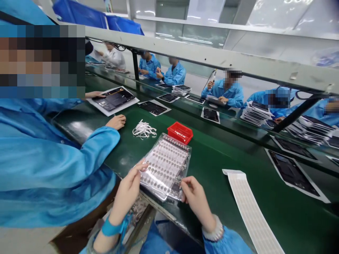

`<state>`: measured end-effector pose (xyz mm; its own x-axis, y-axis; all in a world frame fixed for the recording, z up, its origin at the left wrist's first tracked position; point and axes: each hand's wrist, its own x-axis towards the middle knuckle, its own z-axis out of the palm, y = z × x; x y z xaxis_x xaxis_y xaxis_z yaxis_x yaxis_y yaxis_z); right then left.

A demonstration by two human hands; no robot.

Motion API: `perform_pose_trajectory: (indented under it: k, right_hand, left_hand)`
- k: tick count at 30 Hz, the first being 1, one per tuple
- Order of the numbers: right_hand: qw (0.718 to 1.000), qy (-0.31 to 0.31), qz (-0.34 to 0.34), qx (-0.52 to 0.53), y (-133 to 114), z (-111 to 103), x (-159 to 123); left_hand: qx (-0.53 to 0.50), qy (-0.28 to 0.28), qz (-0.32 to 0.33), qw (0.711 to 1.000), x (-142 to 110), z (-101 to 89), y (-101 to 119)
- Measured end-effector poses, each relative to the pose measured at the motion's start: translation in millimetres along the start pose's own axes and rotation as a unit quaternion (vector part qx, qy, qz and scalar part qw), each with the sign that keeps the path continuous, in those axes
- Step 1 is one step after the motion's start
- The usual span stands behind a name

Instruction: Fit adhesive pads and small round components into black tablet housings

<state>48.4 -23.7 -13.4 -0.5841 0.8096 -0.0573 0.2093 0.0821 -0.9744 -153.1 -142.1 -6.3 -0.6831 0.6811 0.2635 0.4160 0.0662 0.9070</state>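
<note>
A clear plastic tray with rows of small round parts lies on the green conveyor belt in front of me. My left hand pinches the tray's near left edge, fingers closed on it. At the near right corner, my right hand has its fingertips curled onto the tray. A small red bin touches the tray's far end. A loose bundle of white strips lies left of the bin.
A co-worker in a blue coat sits close at my left, a hand on the belt beside a dark panel on a white sheet. A long white strip lies at right. More panels and workers line the far side.
</note>
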Motion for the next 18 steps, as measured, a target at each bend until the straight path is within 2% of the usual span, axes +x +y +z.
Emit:
perform_pose_trajectory:
  k: [2, 5, 7, 13, 16, 18]
  right_hand:
    - [0.999, -0.011, -0.016, -0.028, -2.5, 16.2, 6.3]
    - [0.996, 0.004, -0.052, -0.079, -6.1, 28.6, 9.6]
    - [0.993, 0.007, -0.068, -0.099, -6.8, 31.1, 9.7]
    - [0.991, -0.005, -0.076, -0.108, -7.2, 35.9, 5.4]
    - [0.985, -0.013, -0.087, -0.146, -10.5, 22.4, -6.0]
    - [0.972, 0.016, -0.105, -0.211, -9.9, -5.4, -17.6]
  left_hand:
    - [0.014, -0.006, 0.002, 1.000, 16.2, -10.0, -12.7]
    - [0.031, -0.027, -0.004, 0.999, 30.4, -16.7, -28.9]
    - [0.022, -0.028, -0.008, 0.999, 33.4, -16.0, -37.3]
    - [-0.017, 0.025, -0.015, 0.999, 34.1, -5.5, -51.6]
    - [-0.056, 0.067, -0.044, 0.995, 29.8, -0.1, -55.2]
    - [-0.073, 0.097, -0.055, 0.991, 21.0, 4.1, -57.2]
